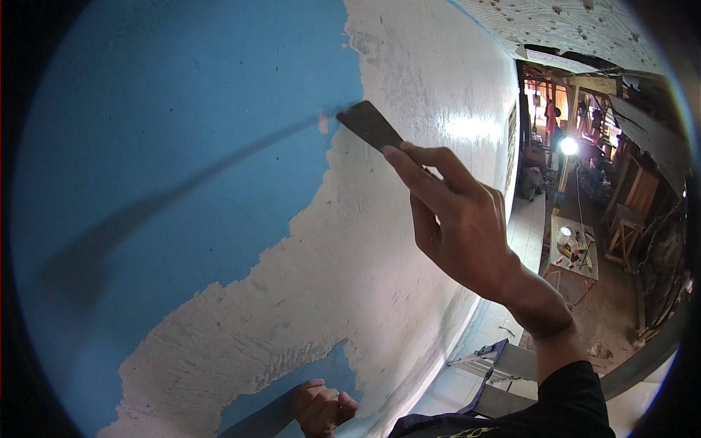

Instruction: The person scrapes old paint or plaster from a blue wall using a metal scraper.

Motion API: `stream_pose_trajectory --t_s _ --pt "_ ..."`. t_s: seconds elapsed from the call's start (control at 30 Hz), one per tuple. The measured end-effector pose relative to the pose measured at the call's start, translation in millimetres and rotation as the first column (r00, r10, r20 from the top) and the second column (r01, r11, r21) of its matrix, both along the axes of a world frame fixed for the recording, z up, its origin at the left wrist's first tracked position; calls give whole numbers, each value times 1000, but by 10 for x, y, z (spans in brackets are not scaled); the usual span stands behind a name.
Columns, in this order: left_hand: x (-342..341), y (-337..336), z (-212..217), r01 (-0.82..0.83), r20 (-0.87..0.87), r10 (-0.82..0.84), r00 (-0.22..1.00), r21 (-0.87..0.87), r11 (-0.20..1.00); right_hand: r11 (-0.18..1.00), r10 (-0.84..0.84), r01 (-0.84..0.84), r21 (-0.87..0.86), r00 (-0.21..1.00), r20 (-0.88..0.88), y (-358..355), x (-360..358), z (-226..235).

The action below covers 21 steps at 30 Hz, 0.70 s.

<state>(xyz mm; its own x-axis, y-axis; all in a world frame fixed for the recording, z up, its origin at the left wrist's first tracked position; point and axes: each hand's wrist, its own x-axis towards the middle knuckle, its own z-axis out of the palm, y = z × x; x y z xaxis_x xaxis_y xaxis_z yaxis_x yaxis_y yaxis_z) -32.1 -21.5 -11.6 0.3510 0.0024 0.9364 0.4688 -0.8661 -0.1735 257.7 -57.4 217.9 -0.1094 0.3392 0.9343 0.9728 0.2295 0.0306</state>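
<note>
My right hand (pixel 460 212) grips a putty knife (pixel 371 125), its dark blade angled up and to the left. The blade's tip is at the ragged border between blue paint (pixel 204 124) and a whitish bared patch (pixel 409 190) of the wall. A long shadow of hand and tool falls across the blue area. Low in the view, my left hand (pixel 323 407) is closed with curled fingers, close to a remaining blue strip (pixel 310 376). Whatever it holds, if anything, is hidden.
A stepladder (pixel 500 372) stands on pale floor tiles at lower right. Farther back, a lit lamp (pixel 569 146) shines above a small table (pixel 573 248) carrying several tools and containers. A wooden frame (pixel 624 237) stands beyond it. The patterned ceiling (pixel 584 29) slopes across the upper right.
</note>
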Motion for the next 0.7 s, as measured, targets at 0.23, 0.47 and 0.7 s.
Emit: stream_pose_trajectory --t_s 0.23,0.47,0.7 --pt "17 -2 39 -7 37 5 999 61 998 999 26 -26 22 1000 7 -50 -92 2" --pt "23 -80 77 -75 29 76 997 -19 997 999 35 -36 39 999 32 -70 -140 -159" --pt "62 -128 174 -26 16 27 1000 -57 998 996 75 -75 42 997 4 -35 -205 -109"
